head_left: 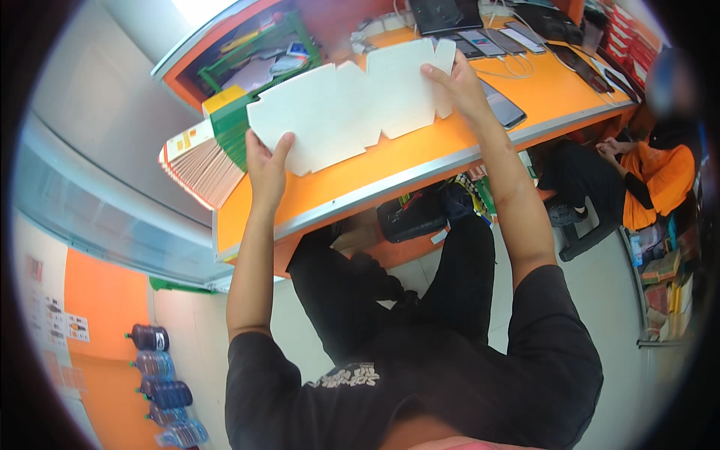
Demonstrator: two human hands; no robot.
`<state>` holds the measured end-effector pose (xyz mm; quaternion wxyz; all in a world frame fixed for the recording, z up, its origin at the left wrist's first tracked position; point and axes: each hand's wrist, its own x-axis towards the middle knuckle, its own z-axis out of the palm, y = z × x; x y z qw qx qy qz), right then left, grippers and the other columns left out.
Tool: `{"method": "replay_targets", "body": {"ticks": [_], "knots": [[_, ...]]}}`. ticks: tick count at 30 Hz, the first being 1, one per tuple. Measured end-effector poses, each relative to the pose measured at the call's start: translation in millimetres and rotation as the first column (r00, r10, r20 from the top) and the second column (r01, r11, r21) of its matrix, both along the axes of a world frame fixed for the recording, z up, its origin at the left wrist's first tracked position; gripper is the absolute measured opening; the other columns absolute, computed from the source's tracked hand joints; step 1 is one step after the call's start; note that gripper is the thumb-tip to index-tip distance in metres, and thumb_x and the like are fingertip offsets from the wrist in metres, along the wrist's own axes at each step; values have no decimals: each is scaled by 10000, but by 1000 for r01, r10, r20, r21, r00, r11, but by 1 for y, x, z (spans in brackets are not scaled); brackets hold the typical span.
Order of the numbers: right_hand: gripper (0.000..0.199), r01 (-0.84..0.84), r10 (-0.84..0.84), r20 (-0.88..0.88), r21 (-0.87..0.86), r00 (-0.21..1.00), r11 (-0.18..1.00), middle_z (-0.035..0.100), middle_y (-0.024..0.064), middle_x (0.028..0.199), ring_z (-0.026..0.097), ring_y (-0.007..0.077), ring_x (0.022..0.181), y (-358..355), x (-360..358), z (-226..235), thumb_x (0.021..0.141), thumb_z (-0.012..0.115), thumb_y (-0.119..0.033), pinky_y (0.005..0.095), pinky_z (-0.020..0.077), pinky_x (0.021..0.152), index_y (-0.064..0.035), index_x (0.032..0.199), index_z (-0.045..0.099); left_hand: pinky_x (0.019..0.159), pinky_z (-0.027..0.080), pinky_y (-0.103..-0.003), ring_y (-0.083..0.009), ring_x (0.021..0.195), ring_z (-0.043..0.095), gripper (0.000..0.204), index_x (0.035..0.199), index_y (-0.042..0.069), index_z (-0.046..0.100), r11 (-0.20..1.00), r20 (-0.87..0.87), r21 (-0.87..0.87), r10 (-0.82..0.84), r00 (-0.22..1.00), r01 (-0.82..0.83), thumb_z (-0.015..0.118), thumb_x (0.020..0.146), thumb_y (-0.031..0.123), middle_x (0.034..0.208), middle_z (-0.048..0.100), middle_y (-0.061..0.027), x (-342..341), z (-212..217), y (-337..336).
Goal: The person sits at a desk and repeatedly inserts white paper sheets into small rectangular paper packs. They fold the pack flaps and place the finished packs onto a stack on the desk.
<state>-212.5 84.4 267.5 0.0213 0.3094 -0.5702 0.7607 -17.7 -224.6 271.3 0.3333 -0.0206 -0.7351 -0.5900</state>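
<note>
Between my two hands I hold a flattened white cardboard box blank [337, 105], with cut flaps and notches along its edges, above the orange desk [300, 206]. My left hand [268, 156] grips its lower left corner, thumb on the face towards me and fingers mostly hidden behind. At the right end my right hand [454, 84] pinches the narrow end flaps, thumb in front. Just left of the blank stands a row of folded cartons [201, 169] in white, red and green. A phone [504, 105] lies on the desk beside my right wrist.
Several phones with cables [487, 43] and a dark laptop [448, 15] occupy the desk's far right. A green rack [259, 56] with papers stands at the back left. To the right sits a person in an orange top [664, 180]. Large water bottles [161, 390] line the left wall.
</note>
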Motion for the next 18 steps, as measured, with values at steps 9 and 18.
{"method": "replay_targets", "body": {"ticks": [9,18], "knots": [[460,-40,40,80,0,996,999,638,116,1196,610,170,1129,-5,15,13,971,638,-132,314,475,984,15,1360,440,1072,393,-352,-224,1245,521,548,1383,-26,366,995,-43,55,83,996,-80,659,952,143,1321,532,-182,1,-11,-1],[415,21,-32,80,143,996,990,641,110,1226,628,154,1095,-2,10,-9,975,629,-147,305,497,940,4,1337,492,1071,384,-347,-206,1227,516,490,1343,-11,381,998,-59,-13,64,996,-65,651,964,139,1312,530,-171,1,-16,-1]]}}
